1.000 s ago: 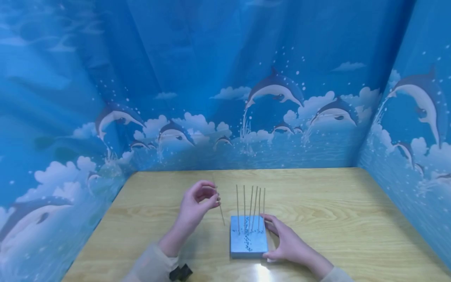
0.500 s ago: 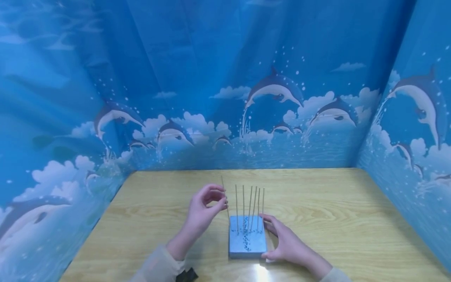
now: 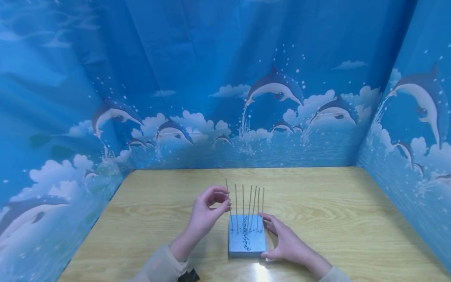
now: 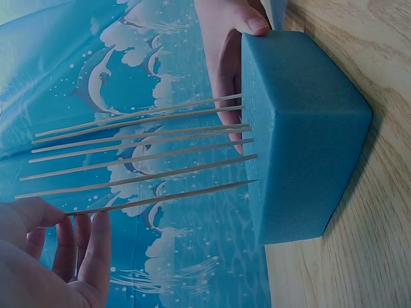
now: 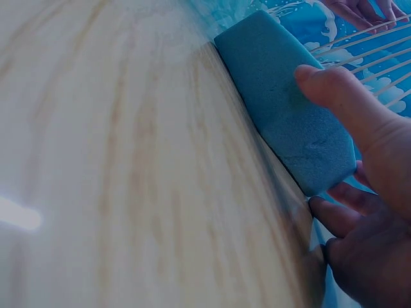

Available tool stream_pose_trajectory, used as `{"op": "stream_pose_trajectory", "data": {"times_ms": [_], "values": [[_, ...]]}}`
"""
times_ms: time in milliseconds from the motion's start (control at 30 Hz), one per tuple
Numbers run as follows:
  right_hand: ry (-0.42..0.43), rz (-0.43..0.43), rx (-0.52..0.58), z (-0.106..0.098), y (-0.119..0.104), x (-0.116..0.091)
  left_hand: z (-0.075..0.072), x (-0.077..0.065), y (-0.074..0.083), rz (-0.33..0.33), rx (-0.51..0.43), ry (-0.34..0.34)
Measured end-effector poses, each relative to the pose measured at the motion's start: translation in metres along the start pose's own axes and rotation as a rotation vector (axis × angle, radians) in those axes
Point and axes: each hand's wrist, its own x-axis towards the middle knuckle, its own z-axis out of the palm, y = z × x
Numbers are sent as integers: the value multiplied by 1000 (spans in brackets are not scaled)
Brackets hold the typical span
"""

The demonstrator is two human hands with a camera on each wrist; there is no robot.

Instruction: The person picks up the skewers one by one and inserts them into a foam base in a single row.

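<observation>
My left hand [image 3: 208, 211] pinches a thin wooden skewer [image 4: 160, 199] between thumb and fingertips. That skewer stands nearly upright, its pointed lower end at the top face of a blue foam block [image 3: 247, 246], near the left edge. Whether the point has pierced the foam I cannot tell. Several other skewers [image 3: 243, 203] stand in a row across the block, which has many small dark holes on top. My right hand [image 3: 290, 242] grips the block at its right side. In the right wrist view the thumb [image 5: 334, 86] presses the near face, with fingers round the corner.
A light wood-grain table [image 3: 334, 211] lies under the block. Blue curtains with printed dolphins [image 3: 197, 78] enclose the back and sides. A small black object [image 3: 189, 276] shows beside the left sleeve at the bottom edge.
My left hand has moved right with the skewer, from beside the block to over its left edge, and the skewer is more upright. My right hand keeps its hold on the block.
</observation>
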Motion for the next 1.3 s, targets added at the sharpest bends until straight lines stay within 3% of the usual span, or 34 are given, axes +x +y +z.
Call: {"op": "stream_pose_trajectory", "data": {"times_ms": [633,1300], "values": [[4,-42,-12,0,-1,0,5,-5,-4,23,56,-9],[15,-7,-11,0,-2,0,8,-7,-9,24,63,-7]]}}
